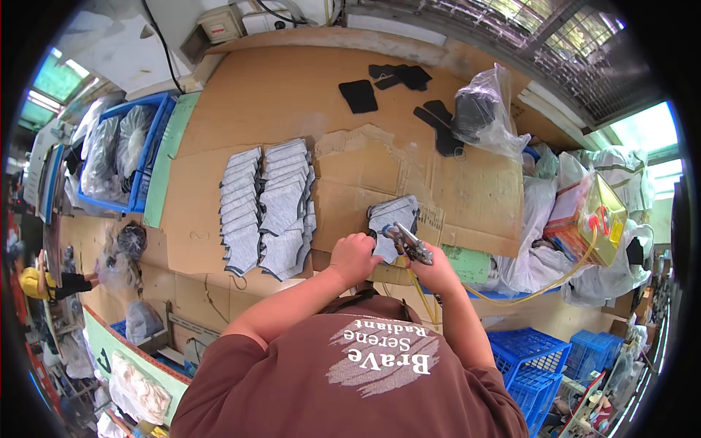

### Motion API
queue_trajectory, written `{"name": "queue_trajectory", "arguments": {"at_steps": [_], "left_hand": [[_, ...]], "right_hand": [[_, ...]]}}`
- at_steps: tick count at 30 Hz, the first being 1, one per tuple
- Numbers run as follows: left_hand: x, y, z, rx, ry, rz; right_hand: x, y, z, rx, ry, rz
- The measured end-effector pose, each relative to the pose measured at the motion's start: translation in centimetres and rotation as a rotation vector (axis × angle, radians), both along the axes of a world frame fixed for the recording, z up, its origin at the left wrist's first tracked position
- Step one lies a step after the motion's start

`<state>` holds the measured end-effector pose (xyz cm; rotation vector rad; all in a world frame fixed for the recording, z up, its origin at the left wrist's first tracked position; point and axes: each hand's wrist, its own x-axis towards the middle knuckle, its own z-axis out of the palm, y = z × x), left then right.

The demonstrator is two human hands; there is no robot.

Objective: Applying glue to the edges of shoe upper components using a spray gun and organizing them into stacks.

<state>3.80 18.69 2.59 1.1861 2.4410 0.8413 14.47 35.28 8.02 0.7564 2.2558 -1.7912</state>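
A small stack of grey ankle socks with dark edges [383, 212] lies on the cardboard near the table's front edge. My left hand [355, 257] is closed at the stack's lower left, its fingertips pinching the dark edge of a sock. From the right, my right hand [436, 271] is wrapped round a silver hand tool [412, 244], its tip over the socks. A yellow hose [504, 298] runs beside this hand. Left of my hands, more grey socks lie overlapped in two long columns [241, 208] [287, 204].
Flat black pieces [358, 96] lie at the back, beside a clear plastic bag of dark items [478, 109]. A yellow-sided box [602, 223] with the hose stands at the right among plastic bags. Blue crates stand at the left [139, 193] and lower right [529, 350].
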Motion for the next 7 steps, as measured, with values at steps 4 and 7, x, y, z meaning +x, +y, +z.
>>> {"name": "queue_trajectory", "arguments": {"at_steps": [4,7], "left_hand": [[0.03,-0.02,-0.06,-0.067,-0.056,0.029],[-0.10,0.07,0.33,-0.137,-0.132,0.049]], "right_hand": [[0.26,0.28,-0.23,0.004,-0.002,-0.012],[0.44,0.46,-0.12,-0.051,-0.031,-0.081]]}}
